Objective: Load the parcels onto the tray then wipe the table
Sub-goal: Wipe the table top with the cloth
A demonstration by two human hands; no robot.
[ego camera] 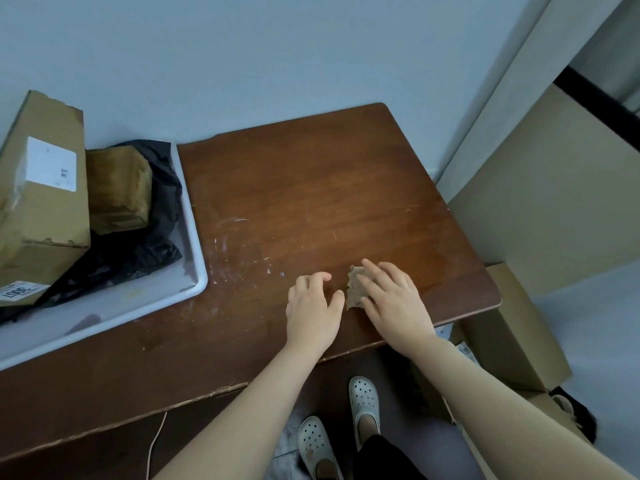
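Room: pale blue wall across the top of the frame, cardboard boxes on the floor at right, 2 white clogs at bottom centre.
Table: dark brown wood filling the middle of the frame; white scuffs and specks lie left of centre, near the tray's corner.
Tray: white, at left, its right rim on the table.
Parcels: 3 in the tray, a large box with a white label at far left, a small box beside it, a black bag under and around both. None on the bare wood, so loading looks done.
Cloth: small brownish scrap, lower centre-right, flat on the wood.
Right hand: fingers spread flat, pressing the cloth down; not pinching it.
Left hand: just left of the cloth, fingers loosely curled, tips on the wood, holding nothing.
Stage: wiping, by my reading.
Key relation: the scuffed patch lies to the left and slightly up from the cloth, towards the tray; the left hand sits between them, so a leftward stroke probably needs it lifted away.
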